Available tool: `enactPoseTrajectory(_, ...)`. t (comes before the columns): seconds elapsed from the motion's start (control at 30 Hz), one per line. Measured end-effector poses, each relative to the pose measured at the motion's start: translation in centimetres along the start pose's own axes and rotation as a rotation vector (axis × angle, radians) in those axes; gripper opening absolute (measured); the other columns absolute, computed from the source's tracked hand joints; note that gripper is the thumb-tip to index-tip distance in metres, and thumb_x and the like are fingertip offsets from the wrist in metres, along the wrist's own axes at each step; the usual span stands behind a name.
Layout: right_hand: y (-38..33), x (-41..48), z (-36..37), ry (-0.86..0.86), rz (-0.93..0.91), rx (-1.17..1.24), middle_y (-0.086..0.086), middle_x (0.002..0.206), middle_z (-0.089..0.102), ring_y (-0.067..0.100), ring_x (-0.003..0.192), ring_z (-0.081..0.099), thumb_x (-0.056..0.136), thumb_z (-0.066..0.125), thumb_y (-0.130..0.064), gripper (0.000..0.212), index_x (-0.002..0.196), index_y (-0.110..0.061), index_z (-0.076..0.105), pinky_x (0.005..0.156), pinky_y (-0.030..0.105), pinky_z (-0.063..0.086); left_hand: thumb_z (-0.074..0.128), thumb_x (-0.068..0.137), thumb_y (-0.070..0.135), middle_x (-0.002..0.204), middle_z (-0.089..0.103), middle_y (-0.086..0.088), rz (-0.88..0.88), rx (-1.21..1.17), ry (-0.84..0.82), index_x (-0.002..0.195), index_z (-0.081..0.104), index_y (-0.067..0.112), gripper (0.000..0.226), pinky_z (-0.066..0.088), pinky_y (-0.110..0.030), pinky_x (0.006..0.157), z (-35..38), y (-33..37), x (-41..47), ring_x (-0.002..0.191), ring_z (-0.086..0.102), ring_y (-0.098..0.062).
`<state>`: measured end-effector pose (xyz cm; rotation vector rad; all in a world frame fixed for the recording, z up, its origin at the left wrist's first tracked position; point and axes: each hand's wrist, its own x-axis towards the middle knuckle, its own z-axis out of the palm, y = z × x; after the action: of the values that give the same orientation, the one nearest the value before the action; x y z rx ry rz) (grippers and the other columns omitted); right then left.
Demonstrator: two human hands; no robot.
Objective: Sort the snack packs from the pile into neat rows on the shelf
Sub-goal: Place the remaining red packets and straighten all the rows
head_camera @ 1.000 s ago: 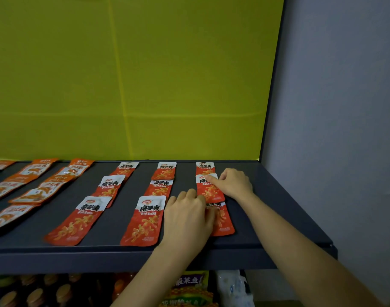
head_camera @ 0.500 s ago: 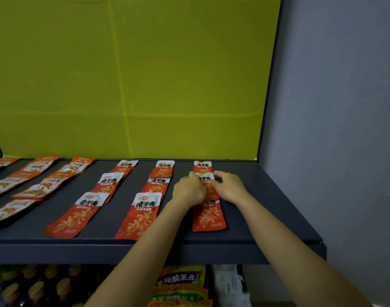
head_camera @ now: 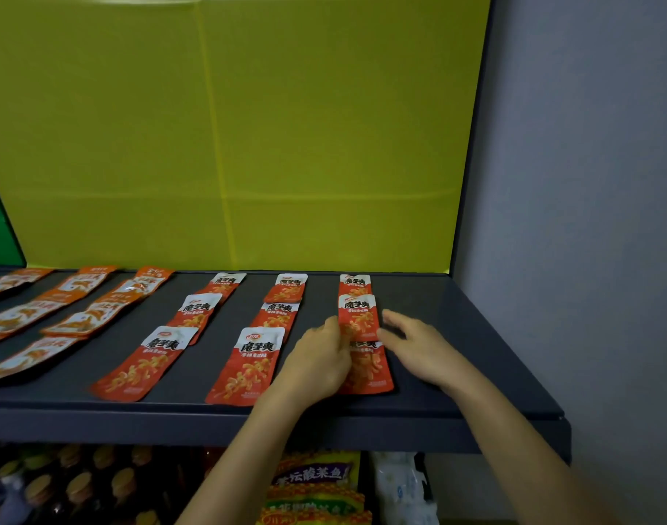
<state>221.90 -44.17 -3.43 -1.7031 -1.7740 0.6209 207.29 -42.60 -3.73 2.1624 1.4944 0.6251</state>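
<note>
Toward the right end of the dark shelf (head_camera: 475,358) a column of three red snack packs runs front to back; two more columns of red packs (head_camera: 248,363) lie to its left, and beyond those, slanted rows of orange packs (head_camera: 85,322); a yellow-green backboard (head_camera: 248,145) closes the rear and a grey wall (head_camera: 589,183) stands on the right; below the shelf are bottles (head_camera: 78,486) and yellow bags (head_camera: 313,483). The middle pack (head_camera: 359,316) lies flat, long axis front to back, white header toward the backboard, overlapping the back pack (head_camera: 355,285) and the front pack (head_camera: 369,367). The left hand (head_camera: 316,363) covers the front pack's left side, fingers bent at the middle pack's left edge; whether it pinches the pack I cannot tell. The right hand (head_camera: 419,350) is loosely spread, fingertips at the pack's right edge, gripping nothing.
</note>
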Motion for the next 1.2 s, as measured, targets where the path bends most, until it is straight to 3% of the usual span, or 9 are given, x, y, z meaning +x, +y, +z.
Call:
enactPoseTrajectory(0.13,0.6,-1.3,0.7,-0.014,-0.010,-0.184,0.001,0.155,0.025,0.016,0.145,0.015,0.100,0.031,-0.034,0.050,0.147,-0.020,0.022,0.114,0.029,0.018,0.026,0.101,0.023,0.144,0.038,-0.007,0.073,0.067,0.006,0.138,0.032,0.008,0.040,0.019,-0.025,0.110,0.7,-0.4,-1.4,0.136,0.031,-0.020)
enactPoseTrajectory(0.23,0.4,-1.6,0.9,-0.023,-0.049,-0.258,-0.001,0.156,0.022,0.015,0.145,0.012,0.102,0.024,-0.031,0.047,0.147,-0.020,0.020,0.115,0.026,0.011,0.024,0.101,0.023,0.149,0.033,-0.005,0.114,0.165,0.039,0.140,0.027,0.009,0.042,0.010,-0.024,0.115,1.2,-0.6,-1.3,0.140,0.026,-0.017)
enactPoseTrajectory(0.37,0.5,-1.2,0.9,-0.007,-0.061,-0.242,0.001,0.155,0.025,0.016,0.146,0.012,0.101,0.025,-0.031,0.047,0.147,-0.018,0.022,0.116,0.029,0.008,0.025,0.101,0.025,0.154,0.026,-0.005,0.116,0.120,0.076,0.144,0.022,0.011,0.046,0.011,-0.026,0.116,1.0,-0.4,-1.6,0.143,0.018,-0.017)
enactPoseTrajectory(0.47,-0.2,-1.2,0.6,0.099,-0.074,-0.151,-0.001,0.154,0.025,0.016,0.145,0.014,0.100,0.030,-0.031,0.048,0.146,-0.016,0.025,0.116,0.029,0.010,0.028,0.100,0.025,0.148,0.036,-0.002,0.165,0.056,0.214,0.145,0.024,0.016,0.046,0.022,-0.021,0.107,-0.5,-0.3,-2.6,0.137,0.029,-0.014)
enactPoseTrajectory(0.57,-2.1,-1.4,1.2,0.179,-0.137,-0.086,-0.003,0.150,0.035,0.013,0.138,0.031,0.099,0.035,-0.028,0.046,0.144,-0.017,0.032,0.114,0.029,0.025,0.031,0.099,0.025,0.139,0.045,-0.001,0.115,0.042,0.324,0.138,0.036,0.020,0.040,0.031,-0.027,0.101,-3.0,-2.4,-2.9,0.129,0.039,-0.016)
enactPoseTrajectory(0.7,-5.4,-1.8,3.8,0.131,-0.192,-0.057,-0.006,0.148,0.038,0.010,0.135,0.035,0.099,0.038,-0.026,0.045,0.143,-0.019,0.035,0.111,0.025,0.027,0.033,0.098,0.019,0.139,0.047,-0.008,-0.044,0.063,0.287,0.137,0.038,0.014,0.040,0.038,-0.039,0.102,-5.4,-7.3,-2.3,0.128,0.041,-0.023)
enactPoseTrajectory(0.87,-8.8,-0.7,7.4,0.047,-0.144,-0.141,0.001,0.144,0.041,0.016,0.133,0.037,0.100,0.035,-0.026,0.044,0.142,-0.012,0.033,0.106,0.027,0.029,0.031,0.099,0.029,0.138,0.046,-0.014,-0.086,0.070,0.177,0.140,0.031,0.011,0.045,0.036,-0.037,0.096,-6.5,-10.2,-2.0,0.126,0.044,-0.028)
enactPoseTrajectory(1.07,-9.0,0.6,10.7,0.089,-0.032,-0.236,0.003,0.131,0.051,0.017,0.124,0.044,0.099,0.036,-0.029,0.035,0.130,-0.015,0.043,0.098,0.031,0.038,0.024,0.100,0.033,0.148,0.037,-0.005,0.034,0.142,0.125,0.143,0.027,0.013,0.048,0.023,-0.026,0.109,-6.3,-10.8,-2.6,0.138,0.031,-0.018)
enactPoseTrajectory(1.2,-9.0,0.5,11.0,0.142,-0.033,-0.267,0.001,0.140,0.046,0.015,0.131,0.038,0.099,0.036,-0.028,0.044,0.140,-0.013,0.035,0.103,0.027,0.033,0.026,0.100,0.034,0.151,0.032,-0.003,0.108,0.179,0.131,0.144,0.025,0.015,0.048,0.012,-0.024,0.115,-6.2,-11.3,-2.5,0.141,0.025,-0.014)
